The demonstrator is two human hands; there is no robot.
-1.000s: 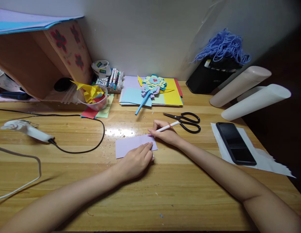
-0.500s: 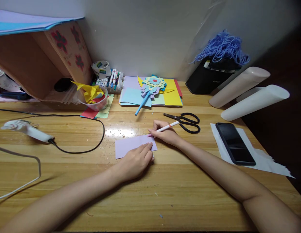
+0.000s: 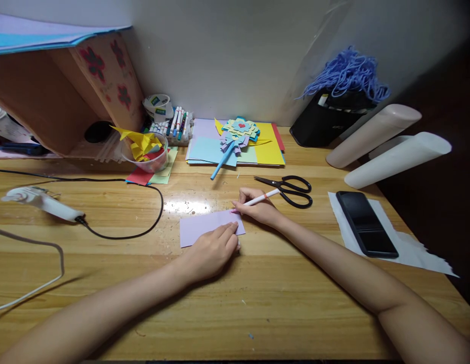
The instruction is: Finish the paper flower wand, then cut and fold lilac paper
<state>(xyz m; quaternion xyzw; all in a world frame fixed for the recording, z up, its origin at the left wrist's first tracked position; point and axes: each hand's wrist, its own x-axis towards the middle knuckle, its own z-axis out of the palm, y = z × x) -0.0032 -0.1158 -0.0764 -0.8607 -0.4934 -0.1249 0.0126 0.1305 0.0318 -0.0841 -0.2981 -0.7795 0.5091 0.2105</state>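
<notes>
A pale purple rectangle of paper lies flat on the wooden table. My left hand rests on its lower right part, fingers close together and pressing it down. A small white bit shows by the left thumb; what it is I cannot make out. My right hand is closed around a white marker with an orange band. The marker's pink tip meets the paper near its upper right corner, where a small pink mark shows. Black-handled scissors lie just beyond the right hand.
A paper flower rests on stacked coloured paper at the back. Left are a tub of folded paper, markers, a white corded tool and cables. Right are a phone, white rolls and a black holder.
Almost nothing differs. Both hands, the paper and the marker keep their places; the view shifts very slightly.
</notes>
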